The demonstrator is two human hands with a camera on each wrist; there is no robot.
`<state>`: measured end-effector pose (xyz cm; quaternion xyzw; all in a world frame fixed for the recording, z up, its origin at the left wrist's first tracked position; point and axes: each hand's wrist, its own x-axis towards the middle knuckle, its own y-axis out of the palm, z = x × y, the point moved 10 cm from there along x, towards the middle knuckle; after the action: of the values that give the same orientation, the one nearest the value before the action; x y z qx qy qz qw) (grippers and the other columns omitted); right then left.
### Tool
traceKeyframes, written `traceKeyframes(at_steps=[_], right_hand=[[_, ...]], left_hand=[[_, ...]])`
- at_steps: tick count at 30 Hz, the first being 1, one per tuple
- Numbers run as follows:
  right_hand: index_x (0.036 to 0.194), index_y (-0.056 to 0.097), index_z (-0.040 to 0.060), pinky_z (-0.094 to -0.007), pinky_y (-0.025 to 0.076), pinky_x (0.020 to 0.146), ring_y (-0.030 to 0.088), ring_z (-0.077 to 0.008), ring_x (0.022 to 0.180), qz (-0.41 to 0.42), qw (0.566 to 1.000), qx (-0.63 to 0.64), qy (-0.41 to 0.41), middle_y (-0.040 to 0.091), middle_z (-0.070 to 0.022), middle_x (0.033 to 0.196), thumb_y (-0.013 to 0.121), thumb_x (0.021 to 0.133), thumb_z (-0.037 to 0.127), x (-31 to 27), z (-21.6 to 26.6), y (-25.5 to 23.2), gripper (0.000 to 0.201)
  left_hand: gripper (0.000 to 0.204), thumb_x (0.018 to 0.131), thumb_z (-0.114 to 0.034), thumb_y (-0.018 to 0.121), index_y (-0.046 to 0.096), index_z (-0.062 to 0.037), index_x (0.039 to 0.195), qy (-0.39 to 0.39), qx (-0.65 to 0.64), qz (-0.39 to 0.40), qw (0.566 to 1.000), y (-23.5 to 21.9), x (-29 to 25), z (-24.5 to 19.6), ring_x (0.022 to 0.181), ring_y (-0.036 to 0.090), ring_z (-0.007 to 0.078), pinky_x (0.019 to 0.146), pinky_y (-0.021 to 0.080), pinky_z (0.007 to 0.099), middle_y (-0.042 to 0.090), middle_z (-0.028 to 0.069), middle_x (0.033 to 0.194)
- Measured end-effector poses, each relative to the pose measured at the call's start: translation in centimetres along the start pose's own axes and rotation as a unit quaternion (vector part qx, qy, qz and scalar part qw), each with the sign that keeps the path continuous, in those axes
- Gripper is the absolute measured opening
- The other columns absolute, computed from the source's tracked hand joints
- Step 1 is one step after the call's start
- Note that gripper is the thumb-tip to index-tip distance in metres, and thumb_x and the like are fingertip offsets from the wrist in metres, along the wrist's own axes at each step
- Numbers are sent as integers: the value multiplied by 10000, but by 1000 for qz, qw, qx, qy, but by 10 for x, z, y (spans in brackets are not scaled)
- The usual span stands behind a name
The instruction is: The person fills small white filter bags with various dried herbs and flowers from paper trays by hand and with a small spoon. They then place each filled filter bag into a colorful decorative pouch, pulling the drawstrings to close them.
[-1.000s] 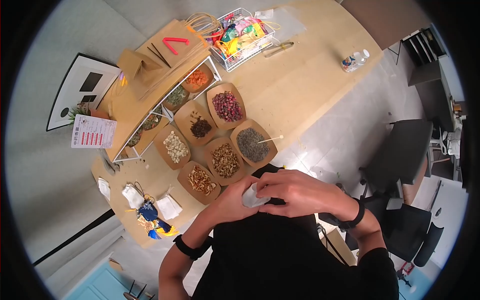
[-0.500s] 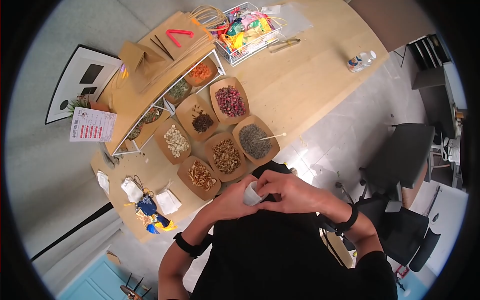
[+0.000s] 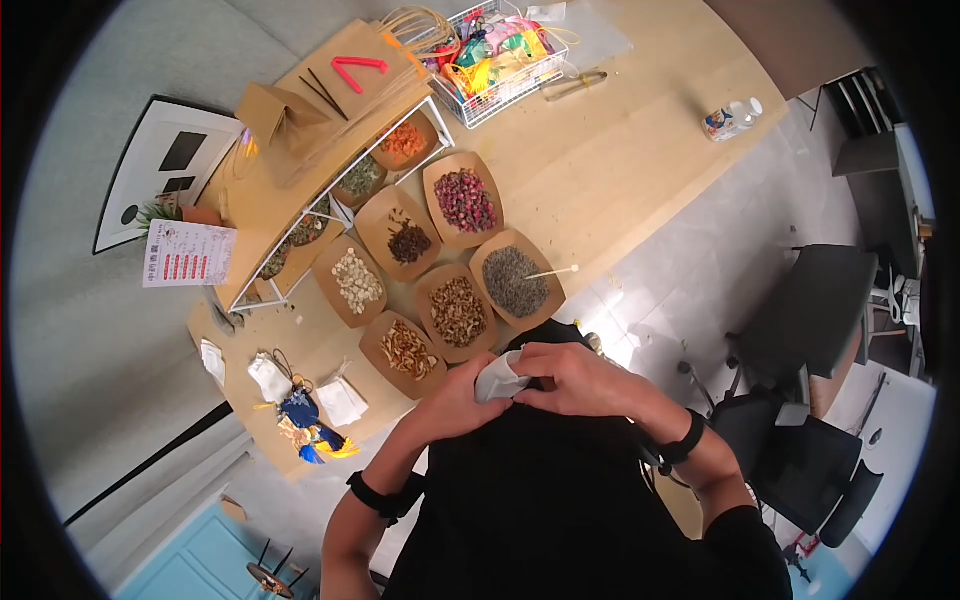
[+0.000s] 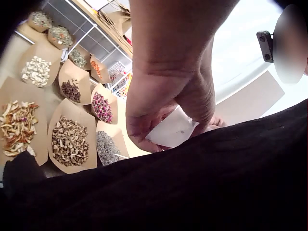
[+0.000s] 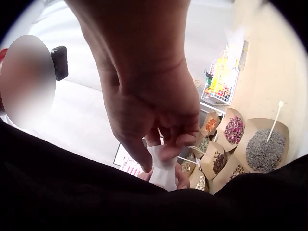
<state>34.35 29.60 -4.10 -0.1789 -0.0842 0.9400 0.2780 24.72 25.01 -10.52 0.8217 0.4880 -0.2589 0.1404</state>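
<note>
A small white pouch of thin, soft material is held up in front of the black shirt, near the table's edge. My left hand grips it from one side, fingers wrapped behind it. From the other side my right hand pinches its edge between thumb and fingers. In the right wrist view the pouch hangs below the right fingertips. The left wrist view shows its pale side within the left hand's curl. What is inside the pouch is hidden.
Brown paper trays just beyond the hands hold rosebuds, grey dried buds with a white stick, chopped brown pieces and dried slices. White pouches and tasselled blue sachets lie at left. Behind stand a shelf and wire basket.
My right hand's fingers have shifted slightly along the pouch's edge, and more of the pouch now shows between the hands. The left hand keeps its grip. The head view has moved a little.
</note>
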Motion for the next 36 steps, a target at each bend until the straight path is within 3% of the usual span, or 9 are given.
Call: traceKeyframes(at_steps=[4, 7, 10, 13, 15, 18, 25, 27, 36], right_hand=[[1034, 665, 12, -312, 500, 649, 625, -241, 705, 10, 998, 57, 17, 638, -108, 946, 686, 831, 103, 7, -37, 7, 224], [1074, 670, 38, -248, 480, 630, 601, -105, 711, -34, 992, 118, -24, 652, -15, 984, 696, 866, 130, 10, -46, -3, 229], [1092, 674, 40, -235, 486, 645, 582, -77, 695, 7, 962, 220, 162, 679, -28, 956, 637, 912, 131, 12, -80, -2, 206], [1120, 659, 23, -225, 482, 644, 577, -77, 702, -115, 940, 285, 147, 680, -36, 951, 613, 920, 112, 9, -115, -26, 224], [1135, 647, 2, -220, 482, 650, 568, -75, 701, -158, 926, 300, 165, 681, -34, 945, 597, 928, 111, -2, -138, -37, 239], [1118, 649, -22, -233, 478, 626, 552, -77, 653, -253, 896, 302, 205, 655, -29, 842, 583, 914, 118, -29, -174, -53, 256], [1104, 648, -28, -241, 474, 613, 551, -88, 644, -307, 856, 321, 264, 660, -43, 844, 597, 905, 132, -79, -227, -44, 261], [1101, 646, -30, -249, 478, 613, 552, -93, 643, -313, 857, 304, 276, 660, -46, 845, 602, 902, 134, -87, -237, -39, 262], [1101, 651, -17, -256, 486, 625, 577, -103, 661, -332, 844, 290, 305, 672, -57, 864, 613, 896, 145, -109, -252, -33, 264]], left_hand=[[574, 769, -104, 735, 482, -14, 1276, -4, 56, 50, 997, 7, 11, 11, 960, 621, 197, 847, 496, 325, 628, 100, 1078], [605, 761, -106, 743, 463, -11, 1290, -83, 37, 83, 992, 10, 17, 18, 945, 615, 179, 796, 506, 318, 623, 98, 1056], [619, 765, -145, 745, 453, -12, 1294, -115, -13, 104, 988, 10, 30, 33, 901, 605, 143, 712, 511, 306, 610, 83, 1023], [588, 775, -184, 739, 472, -37, 1278, -42, 28, 55, 997, -2, 56, 41, 855, 587, 117, 647, 500, 289, 588, 53, 975], [549, 783, -208, 733, 495, -55, 1253, -178, -39, 94, 979, 1, 67, 72, 832, 580, 120, 649, 491, 284, 582, 34, 969], [413, 796, -195, 726, 540, -70, 1144, -246, -41, 117, 961, 2, 89, 85, 819, 577, 116, 642, 471, 273, 586, 14, 942], [242, 870, -210, 685, 554, -82, 1028, -369, -122, 174, 905, 13, 118, 93, 773, 572, 102, 624, 446, 248, 592, 4, 866], [224, 880, -224, 675, 551, -79, 999, -410, -121, 119, 896, 9, 122, 107, 724, 569, 103, 602, 434, 237, 593, 8, 820], [248, 870, -263, 665, 548, -80, 990, -410, -82, 175, 891, 15, 120, 94, 725, 561, 112, 596, 430, 255, 587, 18, 811]])
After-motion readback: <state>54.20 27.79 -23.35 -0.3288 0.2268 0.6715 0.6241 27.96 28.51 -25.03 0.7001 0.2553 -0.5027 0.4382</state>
